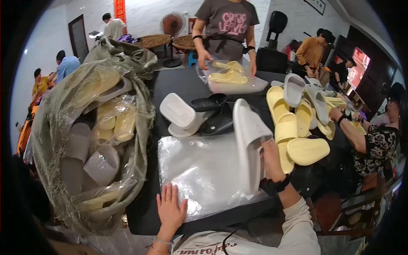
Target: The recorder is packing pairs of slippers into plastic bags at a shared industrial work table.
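Note:
My left hand (171, 206) lies flat with its fingers spread on the near left corner of a stack of clear plastic bags (199, 163). My right hand (272, 159) grips a pale grey slipper (245, 140), which it holds on edge over the right part of the bags, toe end away from me. The thumb and some fingertips are hidden by the slipper. Beyond the bags stand white slippers (177, 111) and black slippers (214, 112). To the right of my right hand lies a pile of yellow slippers (285, 127) with some grey ones (294, 90) among them.
An open green woven sack (146, 140) with bagged slippers stands at the left of the black table (138, 212). Across the table a co-worker (227, 29) handles bagged yellow slippers (229, 76). Another person's arm (350, 131) reaches in from the right.

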Demonstrator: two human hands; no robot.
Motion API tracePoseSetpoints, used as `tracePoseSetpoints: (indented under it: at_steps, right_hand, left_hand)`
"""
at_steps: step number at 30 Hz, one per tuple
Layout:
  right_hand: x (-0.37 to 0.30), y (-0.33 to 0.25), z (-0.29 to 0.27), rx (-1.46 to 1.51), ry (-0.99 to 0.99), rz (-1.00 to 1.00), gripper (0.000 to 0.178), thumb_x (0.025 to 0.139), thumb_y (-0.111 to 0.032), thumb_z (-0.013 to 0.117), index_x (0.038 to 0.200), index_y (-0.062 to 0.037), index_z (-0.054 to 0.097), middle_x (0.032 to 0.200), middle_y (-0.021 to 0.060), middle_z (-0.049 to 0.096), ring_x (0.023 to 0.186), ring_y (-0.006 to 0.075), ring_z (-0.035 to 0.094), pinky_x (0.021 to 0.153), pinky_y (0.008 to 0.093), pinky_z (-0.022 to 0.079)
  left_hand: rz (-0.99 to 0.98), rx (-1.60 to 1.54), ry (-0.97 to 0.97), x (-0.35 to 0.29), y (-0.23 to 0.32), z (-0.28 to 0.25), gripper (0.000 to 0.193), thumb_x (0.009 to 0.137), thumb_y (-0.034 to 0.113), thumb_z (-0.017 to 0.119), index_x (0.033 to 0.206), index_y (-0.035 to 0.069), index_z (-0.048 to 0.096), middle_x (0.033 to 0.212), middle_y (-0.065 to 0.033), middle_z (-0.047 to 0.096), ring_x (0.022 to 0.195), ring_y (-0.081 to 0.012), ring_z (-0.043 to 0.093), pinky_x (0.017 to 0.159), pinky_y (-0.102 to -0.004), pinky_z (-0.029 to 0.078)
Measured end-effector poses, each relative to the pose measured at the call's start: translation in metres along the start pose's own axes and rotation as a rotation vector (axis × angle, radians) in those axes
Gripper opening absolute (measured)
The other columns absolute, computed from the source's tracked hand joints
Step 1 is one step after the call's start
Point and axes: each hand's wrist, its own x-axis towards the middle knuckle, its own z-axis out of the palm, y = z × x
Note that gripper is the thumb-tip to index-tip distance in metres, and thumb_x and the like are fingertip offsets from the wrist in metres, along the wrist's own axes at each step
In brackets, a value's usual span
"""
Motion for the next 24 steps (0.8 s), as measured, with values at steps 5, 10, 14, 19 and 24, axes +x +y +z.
tracePoseSetpoints:
  at_steps: [5, 10, 14, 19, 24]
  right_hand:
    - [-0.032, 0.026, 0.015, -0.448, -0.057, -0.483, 0.015, 0.079, -0.009, 0.058, 0.088, 0.003, 0.058, 0.083, 0.0187, 0.061, 0.076, 0.0312, 0.06, 0.068, 0.0398, 0.047]
    - [-0.051, 0.041, 0.046, -0.996, -0.449, -0.242, 0.036, 0.086, -0.031, 0.057, 0.099, 0.003, 0.056, 0.104, 0.0207, 0.057, 0.097, 0.0366, 0.056, 0.075, 0.0463, 0.049]
    - [-0.047, 0.042, 0.035, -1.12, -0.526, -0.278, 0.052, 0.09, -0.041, 0.052, 0.114, 0.0059, 0.051, 0.121, 0.0207, 0.047, 0.112, 0.0398, 0.048, 0.083, 0.0501, 0.048]
    - [-0.048, 0.047, 0.036, -1.13, -0.522, -0.34, 0.053, 0.091, -0.041, 0.05, 0.115, 0.0064, 0.051, 0.119, 0.021, 0.048, 0.112, 0.0399, 0.049, 0.085, 0.0507, 0.047]
    - [-0.05, 0.048, 0.037, -1.159, -0.504, -0.349, 0.052, 0.09, -0.039, 0.051, 0.118, 0.0046, 0.051, 0.119, 0.0198, 0.049, 0.109, 0.0378, 0.051, 0.081, 0.0507, 0.048]
  left_hand:
    - [-0.021, 0.003, -0.021, 0.002, -0.004, -0.006, 0.061, 0.085, 0.035, 0.054, 0.135, 0.002, 0.042, 0.144, -0.0169, 0.036, 0.135, -0.0336, 0.029, 0.109, -0.0507, 0.02]
    - [-0.034, -0.02, -0.054, -0.001, 0.001, -0.005, 0.06, 0.087, 0.034, 0.049, 0.135, 0.0, 0.04, 0.145, -0.0187, 0.033, 0.136, -0.035, 0.027, 0.11, -0.0507, 0.017]
    - [-0.003, 0.033, -0.062, 0.003, 0.007, -0.01, 0.059, 0.089, 0.035, 0.049, 0.136, 0.001, 0.04, 0.144, -0.0184, 0.035, 0.136, -0.0344, 0.027, 0.109, -0.0503, 0.019]
    - [0.044, 0.104, -0.004, 0.001, 0.004, -0.009, 0.056, 0.091, 0.034, 0.048, 0.136, 0.002, 0.042, 0.142, -0.0174, 0.039, 0.135, -0.0326, 0.03, 0.108, -0.0503, 0.024]
    - [0.045, 0.095, -0.005, 0.0, 0.005, -0.01, 0.054, 0.092, 0.034, 0.047, 0.135, 0.002, 0.043, 0.143, -0.0169, 0.038, 0.136, -0.0323, 0.029, 0.108, -0.0504, 0.024]
